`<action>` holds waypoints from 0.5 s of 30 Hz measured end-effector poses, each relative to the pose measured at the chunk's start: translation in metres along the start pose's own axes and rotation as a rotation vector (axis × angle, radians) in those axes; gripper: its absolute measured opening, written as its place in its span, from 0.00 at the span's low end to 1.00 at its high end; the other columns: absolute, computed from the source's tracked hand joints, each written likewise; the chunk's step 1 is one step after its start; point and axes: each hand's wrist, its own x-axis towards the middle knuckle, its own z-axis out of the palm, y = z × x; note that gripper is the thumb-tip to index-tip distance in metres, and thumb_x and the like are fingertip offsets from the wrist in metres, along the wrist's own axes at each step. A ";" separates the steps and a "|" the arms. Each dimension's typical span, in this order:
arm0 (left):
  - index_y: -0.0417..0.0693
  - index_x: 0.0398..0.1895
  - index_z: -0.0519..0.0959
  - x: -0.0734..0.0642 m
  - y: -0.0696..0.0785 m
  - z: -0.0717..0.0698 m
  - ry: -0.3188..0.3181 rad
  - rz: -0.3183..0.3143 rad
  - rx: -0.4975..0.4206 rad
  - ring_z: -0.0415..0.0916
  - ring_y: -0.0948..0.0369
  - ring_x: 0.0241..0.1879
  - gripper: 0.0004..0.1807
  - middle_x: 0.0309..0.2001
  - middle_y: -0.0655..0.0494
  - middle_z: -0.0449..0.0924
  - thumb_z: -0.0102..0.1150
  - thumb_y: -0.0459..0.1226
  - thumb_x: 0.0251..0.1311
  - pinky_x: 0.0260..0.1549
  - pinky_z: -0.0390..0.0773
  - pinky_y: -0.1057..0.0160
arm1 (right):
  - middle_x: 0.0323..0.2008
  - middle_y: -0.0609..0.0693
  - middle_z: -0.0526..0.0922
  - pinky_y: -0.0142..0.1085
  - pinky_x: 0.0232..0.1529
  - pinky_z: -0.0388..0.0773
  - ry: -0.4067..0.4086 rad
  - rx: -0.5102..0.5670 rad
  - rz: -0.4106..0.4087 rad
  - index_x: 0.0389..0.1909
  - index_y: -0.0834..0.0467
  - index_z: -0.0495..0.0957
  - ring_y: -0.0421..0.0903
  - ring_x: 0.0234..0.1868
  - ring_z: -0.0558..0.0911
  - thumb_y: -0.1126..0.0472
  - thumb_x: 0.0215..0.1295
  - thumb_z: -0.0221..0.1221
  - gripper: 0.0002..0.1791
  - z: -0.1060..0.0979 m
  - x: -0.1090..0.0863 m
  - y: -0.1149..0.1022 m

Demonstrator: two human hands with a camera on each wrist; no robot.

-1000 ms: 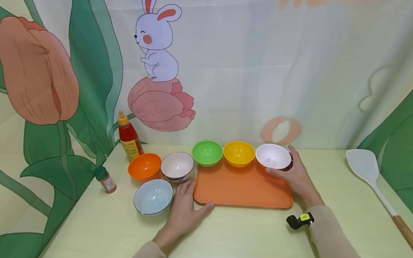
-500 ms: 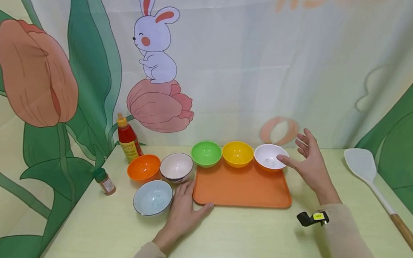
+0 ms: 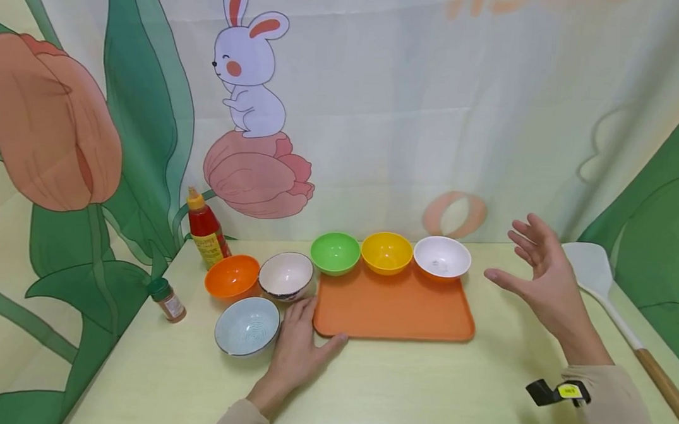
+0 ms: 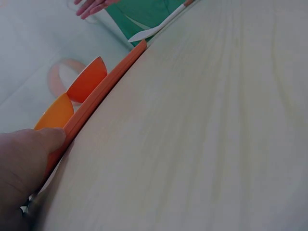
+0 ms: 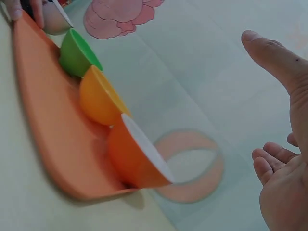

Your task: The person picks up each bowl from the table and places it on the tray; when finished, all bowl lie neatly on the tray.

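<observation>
The orange tray (image 3: 394, 312) lies on the table, with a green bowl (image 3: 335, 253), a yellow bowl (image 3: 387, 252) and a bowl that is white inside and orange outside (image 3: 442, 256) in a row along its far side. At the tray's near left corner is my left hand (image 3: 296, 359), thumb on the front edge and fingers along the left edge, holding the corner between them. My right hand (image 3: 555, 291) hovers in the air to the right of the white-lined bowl, fingers spread apart from the thumb, with nothing in it.
Left of the tray stand a cream bowl (image 3: 285, 276), an orange bowl (image 3: 232, 277) and a pale blue bowl (image 3: 247, 325). Behind them is a red sauce bottle (image 3: 204, 231); a green-capped spice jar (image 3: 167, 300) is farther left. A white spatula with a wooden handle (image 3: 614, 312) lies at right.
My right hand has let go of the white-lined bowl and moved away to the right, rising off the table. That bowl stays on the tray. The left hand has kept its place at the corner.
</observation>
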 end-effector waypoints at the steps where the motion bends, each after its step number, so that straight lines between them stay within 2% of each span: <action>1: 0.34 0.85 0.64 0.000 0.000 0.000 0.002 0.002 0.002 0.63 0.42 0.80 0.55 0.80 0.38 0.67 0.76 0.57 0.65 0.83 0.64 0.39 | 0.87 0.54 0.61 0.16 0.69 0.69 -0.005 0.013 -0.005 0.93 0.43 0.43 0.51 0.84 0.66 0.68 0.66 0.78 0.66 0.000 -0.004 0.002; 3: 0.34 0.85 0.64 0.001 -0.001 -0.001 0.003 0.004 0.004 0.63 0.42 0.80 0.55 0.80 0.38 0.67 0.76 0.57 0.66 0.83 0.64 0.40 | 0.86 0.56 0.61 0.16 0.70 0.70 -0.020 0.030 -0.008 0.93 0.47 0.44 0.49 0.84 0.67 0.70 0.67 0.77 0.65 0.002 -0.011 0.006; 6: 0.34 0.86 0.63 0.001 0.000 0.000 -0.001 0.003 0.003 0.62 0.42 0.81 0.56 0.81 0.39 0.67 0.76 0.58 0.66 0.83 0.63 0.40 | 0.86 0.58 0.62 0.14 0.68 0.69 -0.044 -0.004 -0.007 0.93 0.50 0.42 0.49 0.83 0.68 0.67 0.68 0.77 0.64 0.005 -0.022 0.015; 15: 0.36 0.86 0.64 0.001 0.000 0.001 -0.010 -0.011 0.000 0.62 0.43 0.81 0.56 0.81 0.39 0.67 0.76 0.58 0.66 0.83 0.64 0.40 | 0.84 0.64 0.65 0.12 0.67 0.67 -0.136 -0.058 0.036 0.92 0.56 0.46 0.66 0.80 0.68 0.60 0.68 0.79 0.62 0.024 -0.052 0.044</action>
